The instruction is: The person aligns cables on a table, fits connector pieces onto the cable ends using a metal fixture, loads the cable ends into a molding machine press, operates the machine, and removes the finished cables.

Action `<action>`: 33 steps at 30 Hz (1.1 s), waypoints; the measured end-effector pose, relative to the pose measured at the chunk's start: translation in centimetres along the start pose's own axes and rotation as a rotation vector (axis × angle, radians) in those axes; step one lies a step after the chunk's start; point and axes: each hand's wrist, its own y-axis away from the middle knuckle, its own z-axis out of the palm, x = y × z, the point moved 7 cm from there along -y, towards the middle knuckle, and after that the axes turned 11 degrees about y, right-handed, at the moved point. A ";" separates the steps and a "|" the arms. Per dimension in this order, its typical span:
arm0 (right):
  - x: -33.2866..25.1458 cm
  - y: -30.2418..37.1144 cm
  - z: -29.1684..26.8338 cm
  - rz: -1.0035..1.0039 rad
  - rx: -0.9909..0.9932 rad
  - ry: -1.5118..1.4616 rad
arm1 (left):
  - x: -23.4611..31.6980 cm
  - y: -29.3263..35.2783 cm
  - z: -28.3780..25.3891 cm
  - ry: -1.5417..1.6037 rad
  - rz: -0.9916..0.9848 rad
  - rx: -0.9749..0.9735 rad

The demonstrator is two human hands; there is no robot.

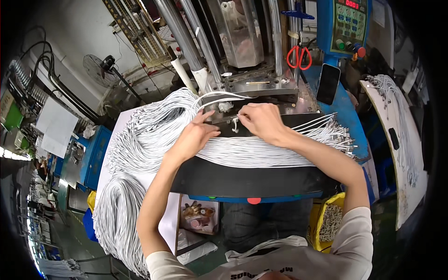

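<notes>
Two hands at work at picture centre. Left hand (pixel 193 136) lies palm-down, fingers loosely open, on the white cable bundle (pixel 252 151), index stretched toward 1 o'clock. Right hand (pixel 262 122) is curled, fingertips pinching one thin white cable end (pixel 234 122) at its 9 o'clock, over the dark mould plate (pixel 280 122). Bundle too many to count; it crosses the black counter (pixel 242 179) and hangs off at 8 o'clock. One pair of red scissors (pixel 299 57) at 12 o'clock, one dark phone (pixel 328 83) at 1 o'clock, one control panel (pixel 348 21) above. One yellow bin (pixel 328 223) at 5 o'clock.
</notes>
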 end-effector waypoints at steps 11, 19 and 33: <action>2.6 6.2 -5.9 -0.104 -0.654 -0.127 | 1.7 -0.3 2.7 -0.003 0.093 -0.129; -0.5 2.1 4.5 0.068 -0.565 -0.305 | -0.3 0.3 0.3 0.211 -0.070 0.010; -2.1 4.6 1.6 0.072 -0.376 -0.055 | 4.2 -0.6 1.1 0.311 -0.129 0.056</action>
